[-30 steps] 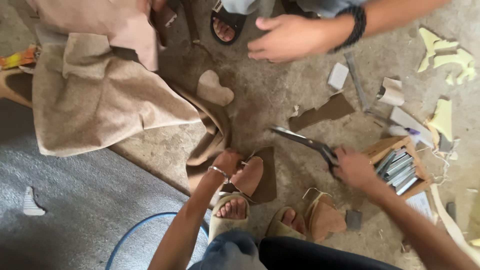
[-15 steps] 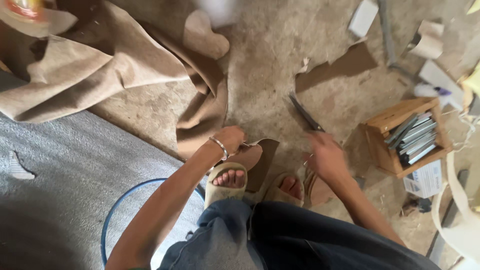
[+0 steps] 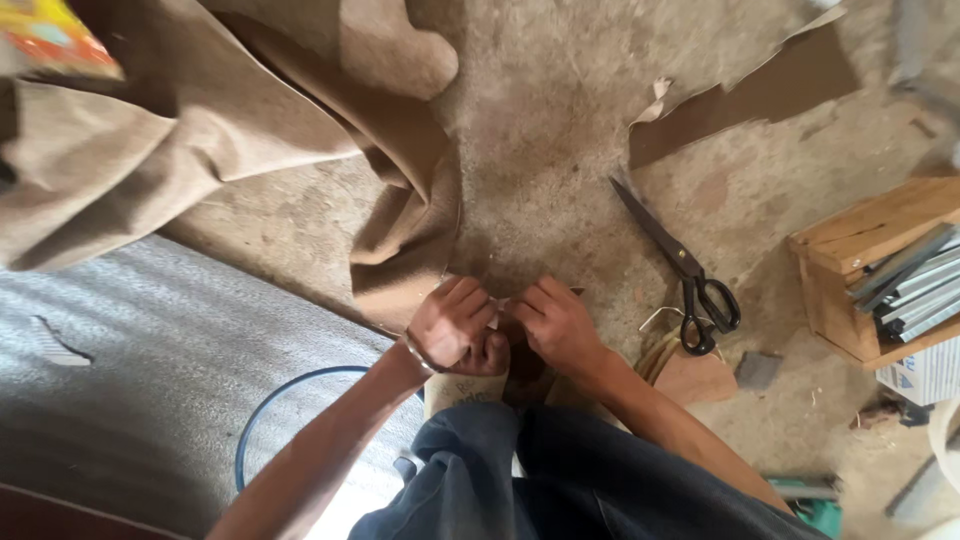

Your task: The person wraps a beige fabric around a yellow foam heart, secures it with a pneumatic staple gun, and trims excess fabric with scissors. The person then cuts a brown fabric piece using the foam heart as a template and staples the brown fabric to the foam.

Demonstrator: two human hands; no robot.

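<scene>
Both hands, left hand and right hand, perhaps pinch brown material.

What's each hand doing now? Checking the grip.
Left hand: closed on a small brown piece.
Right hand: closed on the same piece.

Left hand: knuckles up, fingers curled inward in a closed grip, a thin bangle at the wrist; bare forearm runs up from lower left. Right hand: knuckles up, fingers bent and pinched toward the left, fingertips nearly meeting it; bare forearm runs in from lower right. Both hands low, close together, above the knees.
</scene>
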